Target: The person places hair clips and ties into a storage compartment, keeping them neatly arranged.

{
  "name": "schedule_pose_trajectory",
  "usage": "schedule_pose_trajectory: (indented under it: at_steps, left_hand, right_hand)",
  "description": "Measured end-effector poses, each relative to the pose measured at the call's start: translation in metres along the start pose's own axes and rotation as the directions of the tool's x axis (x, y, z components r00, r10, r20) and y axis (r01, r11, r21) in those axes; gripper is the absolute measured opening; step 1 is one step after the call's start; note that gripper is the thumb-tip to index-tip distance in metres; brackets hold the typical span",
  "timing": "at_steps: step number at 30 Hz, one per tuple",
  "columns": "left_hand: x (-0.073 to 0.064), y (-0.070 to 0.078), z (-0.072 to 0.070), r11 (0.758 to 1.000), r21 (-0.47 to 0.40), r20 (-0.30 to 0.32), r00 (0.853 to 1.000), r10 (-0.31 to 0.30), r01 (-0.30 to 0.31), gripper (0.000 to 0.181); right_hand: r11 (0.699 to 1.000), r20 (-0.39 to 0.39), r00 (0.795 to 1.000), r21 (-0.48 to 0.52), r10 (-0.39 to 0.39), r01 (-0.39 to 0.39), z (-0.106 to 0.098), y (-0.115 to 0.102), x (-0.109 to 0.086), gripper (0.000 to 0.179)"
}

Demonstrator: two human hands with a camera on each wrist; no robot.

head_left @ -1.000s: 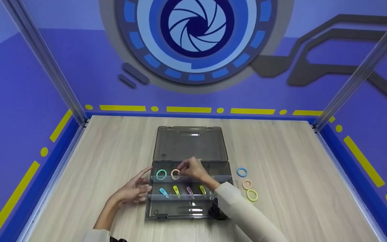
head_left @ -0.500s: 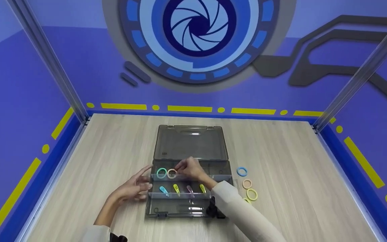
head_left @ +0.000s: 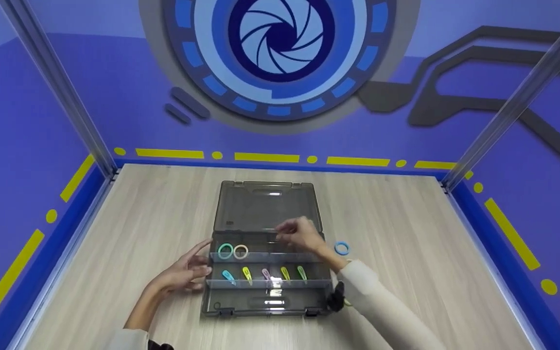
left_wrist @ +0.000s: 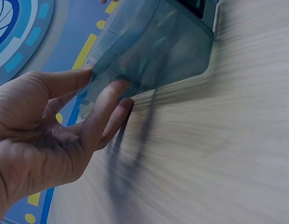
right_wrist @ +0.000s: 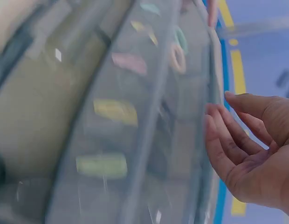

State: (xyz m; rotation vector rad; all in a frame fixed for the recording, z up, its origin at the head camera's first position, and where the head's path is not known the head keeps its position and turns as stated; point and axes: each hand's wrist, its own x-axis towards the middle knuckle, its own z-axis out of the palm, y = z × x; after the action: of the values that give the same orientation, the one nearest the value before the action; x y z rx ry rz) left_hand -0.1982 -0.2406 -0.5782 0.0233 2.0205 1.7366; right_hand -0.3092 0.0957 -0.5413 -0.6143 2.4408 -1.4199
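Observation:
A smoky see-through divided box (head_left: 241, 301) lies with its lid (head_left: 268, 204) folded back. My left hand (head_left: 178, 274) rests its fingertips against the box's left side, as the left wrist view also shows. Over the back compartment hovers my right hand (head_left: 302, 236), fingers loosely bent, nothing between them. In that compartment a green ring (head_left: 225, 251) and a peach ring (head_left: 241, 251) sit side by side at the left. The middle compartment holds a row of snap hair clips: blue (head_left: 229, 276), yellow (head_left: 247, 274), pink (head_left: 266, 274), yellow (head_left: 285, 273) and green (head_left: 302, 273).
Right of the box a blue ring (head_left: 341, 248) lies on the wooden table (head_left: 406, 243). The right sleeve (head_left: 382, 301) covers most of the other loose rings there. Purple-blue walls (head_left: 163, 97) enclose the table at the back and sides.
My right hand has let go of the peach ring, which now sits beside the green one, and has drawn away to the right. The left hand stays at the box's side.

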Motion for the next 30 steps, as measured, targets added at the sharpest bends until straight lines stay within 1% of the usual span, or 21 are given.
schedule_pose_trajectory:
  at_steps: [6,7,9,11,15,17,21,27,30]
  left_hand:
    - [-0.002,-0.002,-0.001,1.0,0.0,-0.014,1.0,-0.017,0.017,0.085]
    - [-0.002,-0.002,-0.001,1.0,0.001,-0.017,1.0,-0.022,0.022,0.085]
    - [-0.003,-0.002,-0.001,1.0,0.005,-0.022,0.999,-0.031,0.031,0.085]
    - [-0.003,-0.002,-0.001,0.999,0.007,-0.028,0.999,-0.04,0.04,0.085]
    - [-0.003,-0.001,-0.002,0.999,0.011,-0.037,0.998,-0.048,0.048,0.085]
    - [-0.003,-0.001,-0.002,0.999,0.015,-0.039,0.998,-0.048,0.049,0.086]
    - [-0.001,-0.002,-0.002,0.998,0.018,-0.033,0.998,-0.051,0.052,0.087]
    - [0.002,0.001,0.0,0.999,0.023,-0.023,0.999,-0.034,0.034,0.086]
    - [0.003,0.002,0.002,0.999,0.023,-0.03,0.999,-0.045,0.046,0.086]
  right_hand:
    - [0.998,-0.082,0.996,0.056,0.014,-0.009,-0.052,0.02,-0.015,0.024]
    - [0.998,-0.098,0.995,0.058,0.023,-0.017,-0.059,0.025,-0.018,0.024]
    - [0.999,-0.139,0.99,0.029,0.036,-0.032,-0.073,0.033,-0.023,0.023]
    - [0.997,-0.186,0.98,0.001,0.072,-0.073,-0.086,0.042,-0.029,0.022]
    - [0.983,-0.275,0.949,-0.06,0.152,-0.174,-0.106,0.058,-0.042,0.019]
    - [0.976,-0.301,0.937,-0.071,0.177,-0.207,-0.113,0.067,-0.048,0.019]
    - [0.967,-0.316,0.926,-0.08,0.207,-0.243,-0.118,0.082,-0.058,0.018]
    - [0.958,-0.308,0.923,-0.091,0.233,-0.272,-0.118,0.099,-0.07,0.016]
    - [0.956,-0.298,0.922,-0.084,0.246,-0.282,-0.116,0.106,-0.074,0.016]
